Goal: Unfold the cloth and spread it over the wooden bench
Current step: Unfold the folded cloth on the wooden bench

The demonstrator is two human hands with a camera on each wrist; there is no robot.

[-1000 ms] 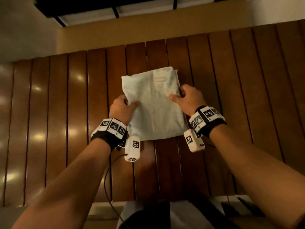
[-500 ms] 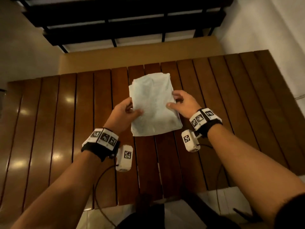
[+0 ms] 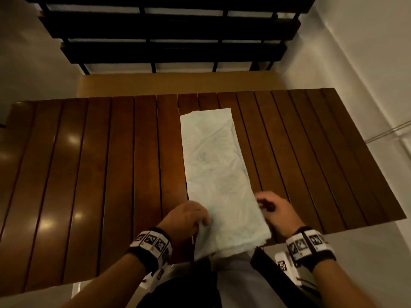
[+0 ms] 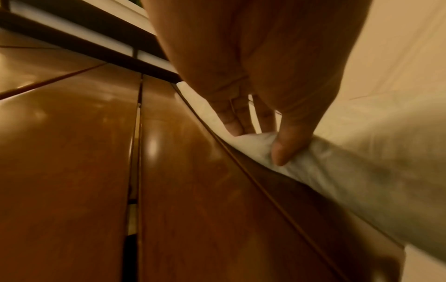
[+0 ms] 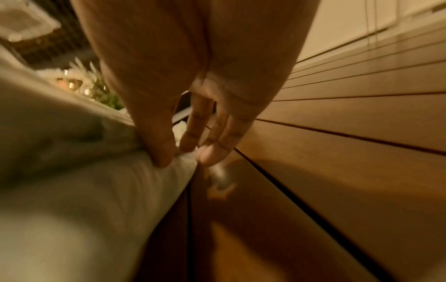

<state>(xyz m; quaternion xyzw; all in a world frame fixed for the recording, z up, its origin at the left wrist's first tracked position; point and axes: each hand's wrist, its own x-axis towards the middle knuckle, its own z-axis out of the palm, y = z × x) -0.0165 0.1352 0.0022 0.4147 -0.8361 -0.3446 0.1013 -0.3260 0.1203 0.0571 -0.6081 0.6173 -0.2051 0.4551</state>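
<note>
The pale cloth (image 3: 213, 165) lies as one long narrow strip across the slats of the wooden bench (image 3: 89, 174), from near the far edge to the near edge, where its end hangs over. My left hand (image 3: 199, 221) grips the near left edge; in the left wrist view the cloth (image 4: 362, 171) is pinched between thumb and fingers of that hand (image 4: 255, 141). My right hand (image 3: 264, 205) holds the near right edge. In the right wrist view its thumb (image 5: 164, 156) lies on top of the cloth (image 5: 72, 171), with the fingers beside the edge.
A black slatted structure (image 3: 169, 34) stands behind the bench, past a tan ledge (image 3: 178, 83). A white wall (image 3: 367, 63) runs along the right side. My dark clothing (image 3: 189, 290) is right against the bench's near edge. Bare slats lie left and right of the cloth.
The cloth was a short folded rectangle held mid-bench. It has opened lengthwise into a long strip, and both hands have drawn back to the near edge with its end.
</note>
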